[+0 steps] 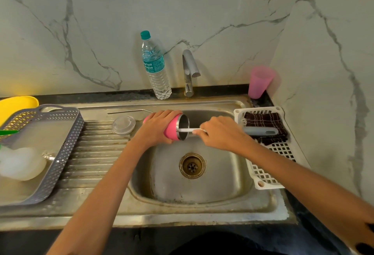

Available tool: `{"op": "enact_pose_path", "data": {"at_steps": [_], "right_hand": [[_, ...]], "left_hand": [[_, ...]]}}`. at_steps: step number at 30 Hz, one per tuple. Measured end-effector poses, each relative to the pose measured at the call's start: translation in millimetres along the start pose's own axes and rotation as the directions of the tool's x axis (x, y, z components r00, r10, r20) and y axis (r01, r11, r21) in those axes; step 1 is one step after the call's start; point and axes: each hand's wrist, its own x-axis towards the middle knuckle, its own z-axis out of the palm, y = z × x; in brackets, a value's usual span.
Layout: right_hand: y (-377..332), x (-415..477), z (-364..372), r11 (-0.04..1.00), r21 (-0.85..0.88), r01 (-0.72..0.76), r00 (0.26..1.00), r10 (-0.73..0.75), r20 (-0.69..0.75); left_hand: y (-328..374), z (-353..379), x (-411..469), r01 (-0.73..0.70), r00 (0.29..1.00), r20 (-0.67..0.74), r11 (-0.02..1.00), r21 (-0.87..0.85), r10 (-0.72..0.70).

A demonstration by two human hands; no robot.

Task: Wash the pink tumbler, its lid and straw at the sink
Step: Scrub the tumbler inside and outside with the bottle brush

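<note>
Head view: pink tumbler (171,131) held sideways over back-left rim of sink basin (222,184), steel mouth facing right, open basin below. Left hand (157,128) fingers wrapped over its body. Right hand (221,133) fingers pinch thin white brush (187,130) poking into mouth. Clear lid (123,124) and steel straw (129,111) lie on drainboard (97,153) just left. White rack (269,176) close beside right hand. Faucet (189,68) behind.
</note>
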Motion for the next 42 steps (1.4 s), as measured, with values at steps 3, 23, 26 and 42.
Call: {"op": "enact_pose_path", "data": {"at_steps": [3,23,26,42], "right_hand": [[12.1,7.0,-2.2,0.997,0.046,-0.057,0.998,0.056,0.019],[-23.0,-9.8,15.1,0.997,0.059,-0.040,0.995,0.035,0.090],[-6.5,1.4,0.9,0.995,0.063,-0.073,0.996,0.070,0.054],[7.3,-3.9,7.9,0.988,0.068,-0.138,0.988,0.133,0.075]], "left_hand": [[3.8,-2.0,-1.6,-0.016,1.000,0.021,1.000,-0.021,0.017],[1.4,12.0,-7.4,0.018,1.000,0.018,0.994,-0.106,-0.016],[2.0,8.5,-5.7,-0.001,1.000,0.028,0.998,-0.070,0.003],[1.8,2.9,-4.3,-0.036,0.996,0.081,0.999,-0.023,0.038]]}}
